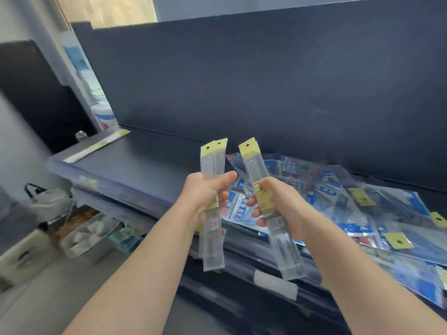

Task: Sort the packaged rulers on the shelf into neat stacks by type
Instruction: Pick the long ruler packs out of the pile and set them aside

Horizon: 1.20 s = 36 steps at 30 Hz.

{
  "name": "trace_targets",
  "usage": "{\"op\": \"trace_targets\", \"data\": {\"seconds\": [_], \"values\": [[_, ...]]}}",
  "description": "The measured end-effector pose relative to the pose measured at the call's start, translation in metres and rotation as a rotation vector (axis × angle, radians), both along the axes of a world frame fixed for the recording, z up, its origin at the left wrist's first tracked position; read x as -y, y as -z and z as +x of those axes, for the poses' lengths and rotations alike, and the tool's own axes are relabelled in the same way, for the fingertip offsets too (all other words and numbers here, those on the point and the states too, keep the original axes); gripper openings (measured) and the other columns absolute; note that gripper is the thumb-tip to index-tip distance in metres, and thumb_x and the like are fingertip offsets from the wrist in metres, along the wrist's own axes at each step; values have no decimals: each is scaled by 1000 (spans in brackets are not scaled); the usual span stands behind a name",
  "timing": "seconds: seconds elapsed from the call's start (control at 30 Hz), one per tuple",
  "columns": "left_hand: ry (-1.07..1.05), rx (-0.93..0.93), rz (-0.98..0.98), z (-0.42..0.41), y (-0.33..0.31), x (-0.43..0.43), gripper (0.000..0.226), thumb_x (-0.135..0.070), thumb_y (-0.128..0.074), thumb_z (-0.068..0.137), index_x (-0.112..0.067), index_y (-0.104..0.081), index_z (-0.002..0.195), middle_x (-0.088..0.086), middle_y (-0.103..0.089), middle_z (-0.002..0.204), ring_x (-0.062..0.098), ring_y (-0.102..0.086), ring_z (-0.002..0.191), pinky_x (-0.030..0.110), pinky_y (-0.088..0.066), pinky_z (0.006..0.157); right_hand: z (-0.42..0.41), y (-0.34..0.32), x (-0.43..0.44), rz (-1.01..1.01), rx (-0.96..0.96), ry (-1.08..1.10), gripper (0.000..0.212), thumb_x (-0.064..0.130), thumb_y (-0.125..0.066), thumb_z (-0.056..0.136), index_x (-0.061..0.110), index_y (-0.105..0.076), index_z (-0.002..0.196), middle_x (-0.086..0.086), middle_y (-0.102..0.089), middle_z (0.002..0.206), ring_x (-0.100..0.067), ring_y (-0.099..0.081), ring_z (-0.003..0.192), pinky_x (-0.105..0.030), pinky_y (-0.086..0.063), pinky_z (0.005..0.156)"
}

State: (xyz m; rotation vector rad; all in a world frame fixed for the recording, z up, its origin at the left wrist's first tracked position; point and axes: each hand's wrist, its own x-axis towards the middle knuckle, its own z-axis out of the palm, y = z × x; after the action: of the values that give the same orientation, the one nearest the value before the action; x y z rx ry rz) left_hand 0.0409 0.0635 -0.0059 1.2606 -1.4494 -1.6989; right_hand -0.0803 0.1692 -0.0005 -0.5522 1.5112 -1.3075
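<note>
1. Currently the left hand [205, 194] is up over the front edge of the shelf [150, 163], about mid-length. Its fingers and thumb are curled round a bundle of clear ruler packs [212, 163] with yellow header cards.
2. At least two headers show at the bundle's top, slightly fanned. The bundle stands near upright, and its lower ends hang past the shelf's front edge.
3. Just beside it, the right hand [278, 201] has its fingers wrapped round a second clear lot [254, 163] with the same yellow header, top tilted a little left. Cannot tell whether this is one pack or several.
4. The two held lots sit close side by side and do not touch.
5. On the right half of the shelf lies a loose heap of blue-printed ruler packs [338, 189]. They overlap at all angles, from near the back edge to the front edge.
6. A few yellow-headed packs [361, 197] are mixed into the heap, lying on top toward the right end.
7. At the left end, a lone yellow-headed pack [96, 147] lies flat along the left edge, reaching toward the back left corner.
8. A dark back panel [242, 81] rises behind the shelf.
9. A white label [275, 282] is on the shelf's front edge, below the right hand.
10. Below the left end is a clear plastic tub [89, 233]. Its contents are blurred.
</note>
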Motion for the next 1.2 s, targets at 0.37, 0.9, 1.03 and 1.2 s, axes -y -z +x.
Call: {"op": "trace_targets", "data": {"seconds": [0.37,0.9,1.03,1.2], "values": [[-371,-15,288,210,2,131,50,-59,-41,96,-9,-49,100,2,-43,71,8,-24,43,14,-20,34,183,5,162,-20,28,-96,27,4,-42,93,6,-53,118,-15,-68,92,-22,-66,66,-35,-57,63],[-232,-3,30,274,12,294,25,2,-53,95,-13,-69,107,11,-75,93,24,-71,77,38,-57,68,222,11,335,-89,-108,-83,42,-7,-50,83,16,-61,117,-6,-72,100,-16,-64,81,-27,-48,60],[-262,75,-50,273,1,358,23,-1,-61,92,-16,-67,108,10,-74,95,27,-72,81,43,-59,76,221,6,388,-94,-86,-36,38,-2,-56,81,18,-66,111,-5,-73,95,-17,-62,72,-27,-48,58],[-268,166,-136,273,-8,431,28,-12,-66,92,-14,-66,120,8,-73,103,27,-72,90,50,-58,84,223,4,440,-61,-99,13,31,4,-56,87,19,-67,112,-3,-72,100,-17,-60,71,-27,-48,57]]}}
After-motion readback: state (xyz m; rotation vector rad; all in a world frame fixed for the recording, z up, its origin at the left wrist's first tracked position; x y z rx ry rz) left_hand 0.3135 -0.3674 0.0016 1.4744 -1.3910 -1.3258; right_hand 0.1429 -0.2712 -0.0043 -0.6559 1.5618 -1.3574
